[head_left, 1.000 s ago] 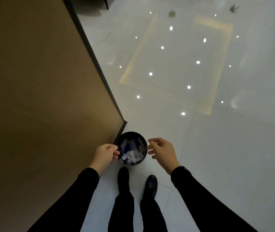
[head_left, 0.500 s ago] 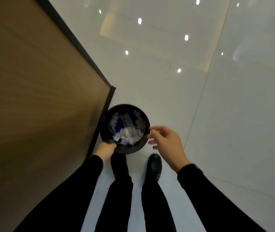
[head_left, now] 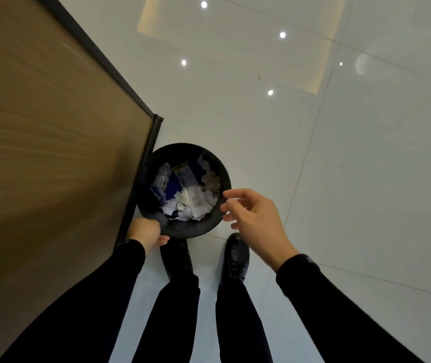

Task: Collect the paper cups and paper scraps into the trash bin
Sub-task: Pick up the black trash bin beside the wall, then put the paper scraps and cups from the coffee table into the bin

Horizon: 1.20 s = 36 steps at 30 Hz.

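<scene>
1. Looking straight down: a round black trash bin (head_left: 183, 226) stands on the pale floor (head_left: 340, 179), tucked against the corner of a wooden worktop (head_left: 52, 127), just ahead of the person's shoes.
2. Crumpled paper scraps (head_left: 193, 203) already lie inside.
3. The left hand (head_left: 145, 231) grips the bin's near-left rim — the nearer hand.
4. The right hand (head_left: 253, 213) hovers at the right rim, fingers loosely spread, holding nothing.

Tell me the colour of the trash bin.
Black, seen in the head view: trash bin.
</scene>
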{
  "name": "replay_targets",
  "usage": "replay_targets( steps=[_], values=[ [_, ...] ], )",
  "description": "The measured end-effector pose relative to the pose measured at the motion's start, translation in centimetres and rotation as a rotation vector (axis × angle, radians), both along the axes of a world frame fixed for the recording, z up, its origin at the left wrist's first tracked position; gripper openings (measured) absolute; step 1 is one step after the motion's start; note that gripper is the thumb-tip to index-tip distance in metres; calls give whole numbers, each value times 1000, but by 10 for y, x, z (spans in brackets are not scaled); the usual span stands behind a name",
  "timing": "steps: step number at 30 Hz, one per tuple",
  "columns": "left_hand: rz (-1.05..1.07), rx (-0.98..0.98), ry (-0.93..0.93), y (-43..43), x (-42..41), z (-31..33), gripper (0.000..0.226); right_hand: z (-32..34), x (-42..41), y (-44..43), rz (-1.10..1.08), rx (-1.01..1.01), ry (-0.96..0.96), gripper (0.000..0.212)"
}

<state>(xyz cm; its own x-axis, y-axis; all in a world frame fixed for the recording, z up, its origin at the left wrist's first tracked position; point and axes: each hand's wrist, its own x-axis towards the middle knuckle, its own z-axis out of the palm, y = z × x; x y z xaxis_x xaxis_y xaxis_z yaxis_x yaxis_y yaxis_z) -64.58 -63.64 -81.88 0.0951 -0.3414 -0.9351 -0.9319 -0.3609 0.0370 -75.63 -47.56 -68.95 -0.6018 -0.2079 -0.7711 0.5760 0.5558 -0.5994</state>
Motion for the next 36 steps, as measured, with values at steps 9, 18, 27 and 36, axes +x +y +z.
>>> replay_targets(
  steps=[9,18,27,36],
  values=[
    [-46,-26,267,-1,-79,135,18,92,-34,12,-50,-27,128,17],
    [-116,-191,547,-1,-136,362,28,266,-73,31,-163,-34,96,48],
    [-319,-314,939,17,-184,610,27,480,-114,50,-220,-349,40,55],
    [-501,-253,1128,51,-204,743,28,614,-126,81,-401,-750,24,35]
  ],
)
